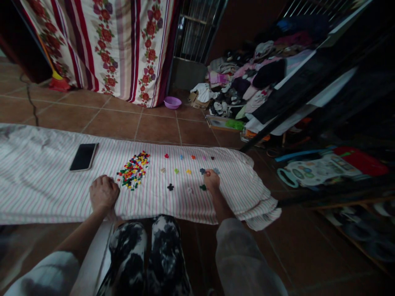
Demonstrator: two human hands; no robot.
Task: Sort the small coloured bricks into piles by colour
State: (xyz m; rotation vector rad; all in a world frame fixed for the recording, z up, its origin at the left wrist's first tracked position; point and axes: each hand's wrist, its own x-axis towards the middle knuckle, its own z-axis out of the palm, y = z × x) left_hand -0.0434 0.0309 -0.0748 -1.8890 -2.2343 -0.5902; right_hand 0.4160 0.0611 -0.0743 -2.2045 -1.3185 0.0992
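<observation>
The right hand (212,181) is pinching its grip closed beside the dark blue pieces (202,171) (whether it is hiding one, I cannot tell). It is hovering close to the green pieces (203,187) too, so a low sideways drag could be mixing colours. The left hand (103,192) is resting curled beside the pile (133,170), its grip unclear; a nudge or a tug on the striped cloth (154,205) could be scattering pieces.

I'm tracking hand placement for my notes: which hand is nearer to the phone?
The left hand, just to the phone's near right side; the right hand is farther right, beyond the bead pile.
</observation>
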